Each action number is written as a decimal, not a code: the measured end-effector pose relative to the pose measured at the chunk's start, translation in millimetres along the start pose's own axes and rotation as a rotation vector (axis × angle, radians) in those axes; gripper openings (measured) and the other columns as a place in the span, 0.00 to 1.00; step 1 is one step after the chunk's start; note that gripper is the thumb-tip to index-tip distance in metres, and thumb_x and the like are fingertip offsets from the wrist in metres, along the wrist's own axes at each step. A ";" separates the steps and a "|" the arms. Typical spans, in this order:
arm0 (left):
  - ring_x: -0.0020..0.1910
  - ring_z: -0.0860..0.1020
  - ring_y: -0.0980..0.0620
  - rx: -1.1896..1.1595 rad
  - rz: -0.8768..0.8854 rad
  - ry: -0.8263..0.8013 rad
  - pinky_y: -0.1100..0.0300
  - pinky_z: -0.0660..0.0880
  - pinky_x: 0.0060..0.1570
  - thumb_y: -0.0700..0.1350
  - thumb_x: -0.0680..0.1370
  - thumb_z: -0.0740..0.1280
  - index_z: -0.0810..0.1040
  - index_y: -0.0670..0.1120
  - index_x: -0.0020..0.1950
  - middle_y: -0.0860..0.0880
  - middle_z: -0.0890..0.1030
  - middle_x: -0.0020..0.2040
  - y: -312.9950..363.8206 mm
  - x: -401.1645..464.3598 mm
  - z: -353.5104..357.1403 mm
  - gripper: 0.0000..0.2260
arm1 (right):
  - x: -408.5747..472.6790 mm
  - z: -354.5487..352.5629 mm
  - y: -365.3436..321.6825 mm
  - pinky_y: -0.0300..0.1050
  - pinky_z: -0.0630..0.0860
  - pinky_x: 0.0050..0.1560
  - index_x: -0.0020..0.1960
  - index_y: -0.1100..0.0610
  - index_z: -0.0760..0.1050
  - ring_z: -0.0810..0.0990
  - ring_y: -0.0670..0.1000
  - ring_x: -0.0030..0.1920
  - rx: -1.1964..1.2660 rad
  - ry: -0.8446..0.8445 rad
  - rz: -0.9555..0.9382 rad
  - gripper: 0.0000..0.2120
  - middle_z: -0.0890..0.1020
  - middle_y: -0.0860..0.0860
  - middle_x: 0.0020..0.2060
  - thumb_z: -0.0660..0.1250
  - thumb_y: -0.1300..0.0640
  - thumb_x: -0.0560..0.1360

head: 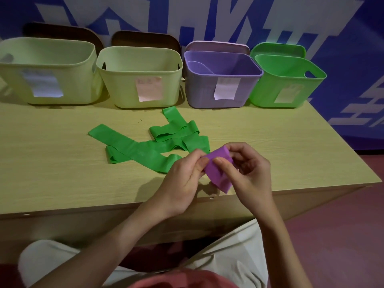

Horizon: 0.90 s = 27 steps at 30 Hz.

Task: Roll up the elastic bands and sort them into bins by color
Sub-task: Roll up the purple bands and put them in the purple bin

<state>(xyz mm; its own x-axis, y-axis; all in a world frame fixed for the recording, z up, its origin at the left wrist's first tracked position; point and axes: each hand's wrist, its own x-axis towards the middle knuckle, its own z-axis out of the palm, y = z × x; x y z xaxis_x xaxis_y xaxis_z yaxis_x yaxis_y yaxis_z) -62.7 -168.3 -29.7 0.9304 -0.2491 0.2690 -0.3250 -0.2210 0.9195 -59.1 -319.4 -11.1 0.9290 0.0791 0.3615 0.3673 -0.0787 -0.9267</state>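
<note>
head view: a purple band (218, 170) is pinched between the curled fingers of the left hand (185, 181) and right hand (247, 169), above the table's (62, 163) near edge. green bands (153, 142) are spread mid-table; four bins are lined along the far edge.

Four plastic bins stand in a row across the upper part of the frame: two pale yellow-green bins (49, 71) (139, 77), one purple bin (220, 80) and one bright green bin (286, 82). Each carries one paper label, four in all. How many green elastic bands (145, 148) lie tangled at the centre cannot be told. One purple elastic band (218, 171) shows at lower centre, between two hands (185, 179) (249, 173).
</note>
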 end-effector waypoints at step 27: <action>0.29 0.66 0.53 0.068 0.031 -0.051 0.53 0.64 0.32 0.57 0.80 0.55 0.71 0.45 0.43 0.49 0.68 0.31 -1.8 -4.0 -3.9 0.17 | -0.7 -8.9 4.3 0.36 0.74 0.35 0.49 0.49 0.79 0.80 0.42 0.35 -0.021 -0.008 0.067 0.08 0.84 0.48 0.35 0.72 0.57 0.70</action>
<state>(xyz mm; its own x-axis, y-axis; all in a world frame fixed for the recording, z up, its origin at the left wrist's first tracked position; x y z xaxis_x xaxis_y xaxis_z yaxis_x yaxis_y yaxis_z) -65.2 -163.3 -31.3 0.9106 -0.3038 0.2802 -0.3655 -0.2757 0.8890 -57.8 -328.6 -14.4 0.9511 0.0809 0.2981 0.3056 -0.1045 -0.9464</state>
